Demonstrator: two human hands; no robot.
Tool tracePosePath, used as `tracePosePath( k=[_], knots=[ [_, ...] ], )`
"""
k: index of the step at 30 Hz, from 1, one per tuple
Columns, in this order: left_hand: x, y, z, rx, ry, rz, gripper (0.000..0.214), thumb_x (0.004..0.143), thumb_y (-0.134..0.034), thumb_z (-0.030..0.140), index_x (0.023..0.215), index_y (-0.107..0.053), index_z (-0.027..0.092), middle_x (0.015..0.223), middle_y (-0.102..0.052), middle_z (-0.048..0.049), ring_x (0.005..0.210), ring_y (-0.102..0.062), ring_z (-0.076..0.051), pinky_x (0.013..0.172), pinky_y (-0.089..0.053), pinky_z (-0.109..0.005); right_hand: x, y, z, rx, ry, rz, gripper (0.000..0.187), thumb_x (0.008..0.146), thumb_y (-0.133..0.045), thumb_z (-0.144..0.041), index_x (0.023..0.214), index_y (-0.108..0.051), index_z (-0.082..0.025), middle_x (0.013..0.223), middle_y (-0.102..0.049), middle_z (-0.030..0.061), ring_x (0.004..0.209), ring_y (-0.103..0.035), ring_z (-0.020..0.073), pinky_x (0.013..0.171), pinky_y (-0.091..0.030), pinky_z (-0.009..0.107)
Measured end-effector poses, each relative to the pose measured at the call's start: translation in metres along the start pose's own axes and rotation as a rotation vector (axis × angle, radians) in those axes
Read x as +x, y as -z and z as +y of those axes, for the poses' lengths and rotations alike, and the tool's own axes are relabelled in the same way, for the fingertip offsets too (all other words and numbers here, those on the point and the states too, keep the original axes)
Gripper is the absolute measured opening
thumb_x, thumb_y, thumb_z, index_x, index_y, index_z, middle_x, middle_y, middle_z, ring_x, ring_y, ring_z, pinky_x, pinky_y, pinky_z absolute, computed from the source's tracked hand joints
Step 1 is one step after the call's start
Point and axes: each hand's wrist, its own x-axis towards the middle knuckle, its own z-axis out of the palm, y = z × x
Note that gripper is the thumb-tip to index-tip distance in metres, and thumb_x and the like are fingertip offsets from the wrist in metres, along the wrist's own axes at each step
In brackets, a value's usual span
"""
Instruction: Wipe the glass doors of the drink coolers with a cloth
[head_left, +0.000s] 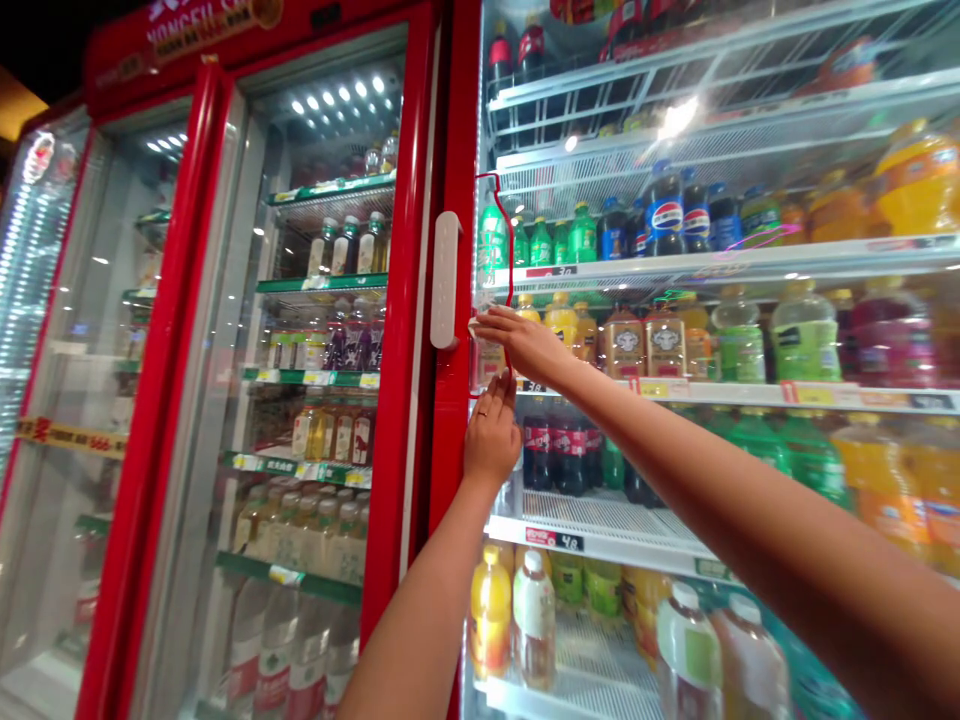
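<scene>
My right hand (523, 338) reaches to the left edge of the glass door of a lit drinks fridge. Its fingers stretch out flat toward the red frame (451, 420). A small pale bit shows at its fingertips, too little of it to name. Just below, my left hand (493, 432), with a ring on one finger, points upward with its fingers extended against the same edge. A red-outlined sticker (511, 250) on the glass runs down behind both hands. The white door handle (447, 282) is left of my fingertips, apart from them.
Behind the glass, shelves hold several bottles, among them cola bottles (666, 212), green bottles (582, 235) and orange drinks (919, 180). A price rail (750, 395) runs along one shelf. To the left stands another red-framed fridge (196, 250) with bottled drinks.
</scene>
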Motion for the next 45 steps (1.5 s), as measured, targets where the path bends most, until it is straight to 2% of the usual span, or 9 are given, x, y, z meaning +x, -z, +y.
tracePosePath(
  k=[7,11,17,20,25,28,34,40,45],
  knots=[
    [0.003,0.025,-0.014,0.008,-0.101,-0.089,0.084,0.09,-0.047,0.001,0.171,-0.032,0.015,0.174,-0.044,-0.0118,0.165,-0.036,-0.024,0.134,-0.04,-0.046,0.031,-0.011,-0.006,0.024,-0.186,0.099,0.074,0.09,-0.041,0.011,0.153,-0.063,-0.023,0.165,-0.058,0.0056,0.16,-0.045,0.0277,0.132,-0.044,0.055],
    [-0.004,0.057,-0.031,0.063,-0.098,-0.094,0.081,0.093,-0.048,0.003,0.171,-0.036,0.022,0.17,-0.051,-0.009,0.161,-0.043,-0.024,0.135,-0.039,-0.046,0.043,-0.022,-0.01,0.105,-0.091,0.114,0.066,0.095,-0.043,0.005,0.147,-0.067,-0.025,0.163,-0.06,0.0033,0.161,-0.044,0.0242,0.133,-0.042,0.055],
    [-0.009,0.087,-0.056,0.04,0.058,0.051,0.081,0.097,-0.042,0.002,0.173,-0.029,0.027,0.175,-0.044,-0.0073,0.164,-0.038,-0.021,0.136,-0.037,-0.047,0.015,-0.02,-0.009,0.155,0.031,0.036,0.065,0.093,-0.044,0.007,0.141,-0.073,-0.027,0.157,-0.066,0.0022,0.157,-0.049,0.0226,0.132,-0.044,0.052],
    [-0.003,0.088,-0.063,-0.011,0.147,0.104,0.084,0.098,-0.043,0.002,0.174,-0.024,0.03,0.179,-0.035,-0.005,0.166,-0.033,-0.021,0.137,-0.033,-0.048,0.013,-0.023,-0.016,0.168,-0.06,0.108,0.066,0.094,-0.045,0.004,0.145,-0.07,-0.03,0.158,-0.065,0.0014,0.157,-0.049,0.024,0.131,-0.045,0.053],
    [0.011,0.077,-0.071,-0.077,0.25,0.166,0.086,0.099,-0.043,0.003,0.175,-0.019,0.036,0.183,-0.024,0.0018,0.168,-0.024,-0.021,0.139,-0.028,-0.048,0.036,-0.04,-0.036,0.326,-0.286,0.322,0.069,0.095,-0.043,0.0,0.155,-0.06,-0.028,0.163,-0.06,0.0048,0.152,-0.056,0.0233,0.128,-0.047,0.051],
    [0.012,0.066,-0.08,-0.09,0.299,0.185,0.082,0.101,-0.044,0.006,0.174,-0.023,0.036,0.181,-0.03,0.0017,0.167,-0.029,-0.021,0.138,-0.031,-0.05,0.04,-0.053,-0.049,0.427,-0.312,0.356,0.071,0.093,-0.044,-0.002,0.159,-0.056,-0.025,0.161,-0.062,0.0065,0.15,-0.058,0.0227,0.129,-0.046,0.049],
    [0.0,0.05,-0.093,-0.133,0.344,0.163,0.078,0.102,-0.044,0.008,0.173,-0.029,0.037,0.176,-0.04,0.0012,0.163,-0.037,-0.023,0.135,-0.036,-0.052,0.01,-0.066,-0.065,0.49,-0.33,0.345,0.07,0.093,-0.047,-0.008,0.159,-0.056,-0.03,0.156,-0.066,0.005,0.143,-0.065,0.0251,0.122,-0.052,0.047],
    [0.014,0.069,-0.076,-0.163,0.343,0.198,0.079,0.103,-0.045,0.008,0.174,-0.025,0.039,0.179,-0.033,0.0054,0.165,-0.033,-0.021,0.138,-0.031,-0.046,0.009,-0.061,-0.068,0.502,-0.402,0.39,0.064,0.086,-0.05,-0.005,0.145,-0.064,-0.026,0.143,-0.075,0.0065,0.13,-0.072,0.0275,0.113,-0.057,0.044],
    [0.026,0.09,-0.056,-0.094,0.173,0.158,0.08,0.105,-0.045,0.01,0.175,-0.018,0.039,0.183,-0.024,0.0049,0.167,-0.027,-0.021,0.139,-0.028,-0.043,-0.001,-0.06,-0.07,0.392,-0.352,0.366,0.053,0.091,-0.052,-0.004,0.137,-0.069,-0.024,0.149,-0.07,0.0089,0.137,-0.066,0.0253,0.117,-0.053,0.039]
  ],
)
